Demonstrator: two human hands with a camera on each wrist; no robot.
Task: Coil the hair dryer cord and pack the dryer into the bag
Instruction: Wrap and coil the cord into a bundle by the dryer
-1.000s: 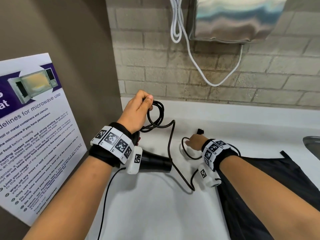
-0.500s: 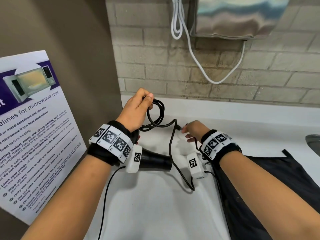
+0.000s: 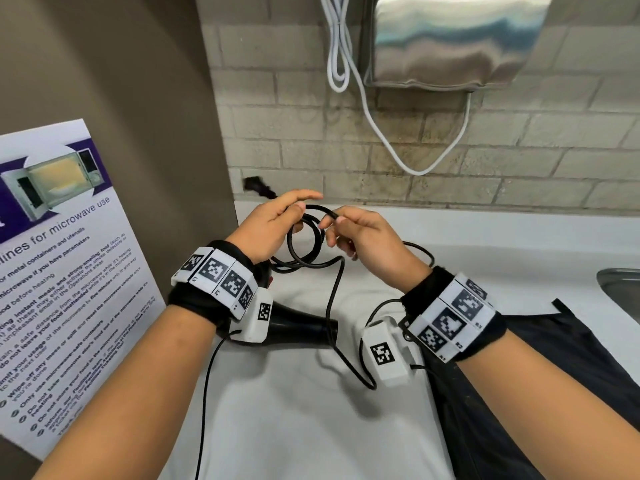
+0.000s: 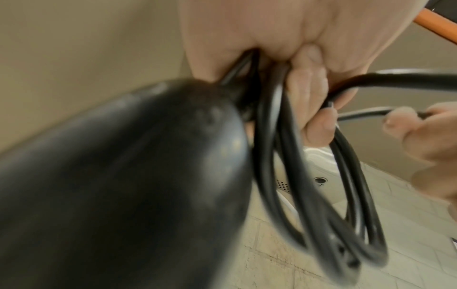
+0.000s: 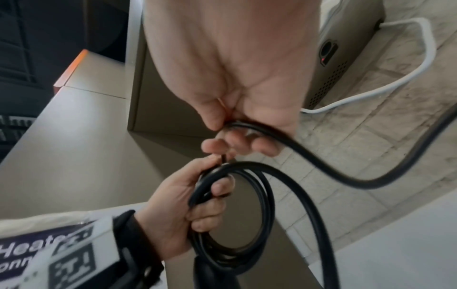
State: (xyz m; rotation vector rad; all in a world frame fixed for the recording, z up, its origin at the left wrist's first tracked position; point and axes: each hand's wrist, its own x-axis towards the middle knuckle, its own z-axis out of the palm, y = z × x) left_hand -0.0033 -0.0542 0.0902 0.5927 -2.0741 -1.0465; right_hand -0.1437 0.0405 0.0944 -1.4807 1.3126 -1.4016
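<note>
My left hand [image 3: 277, 220] holds the black hair dryer [image 3: 304, 329] by its handle above the white counter, nozzle pointing right. The same hand grips several loops of the black cord [image 3: 304, 244], and the coil [image 4: 309, 195] hangs below its fingers [image 4: 311, 109]. My right hand [image 3: 349, 233] pinches a further length of cord [image 5: 321, 162] right beside the left hand's fingers. Loose cord [image 3: 332, 306] trails down past the nozzle and curls back under my right wrist. The black bag [image 3: 554, 393] lies flat on the counter under my right forearm.
A microwave-use poster [image 3: 59, 271] leans on the left wall. A black plug [image 3: 256, 187] sits at the brick wall behind my left hand. A steel dispenser [image 3: 446, 39] with a white cable [image 3: 391, 147] hangs above. A sink edge [image 3: 620, 289] shows at the right.
My right hand rose from the counter with a length of cord and came left to meet my left hand at the coil. The left hand and dryer stayed roughly in place.
</note>
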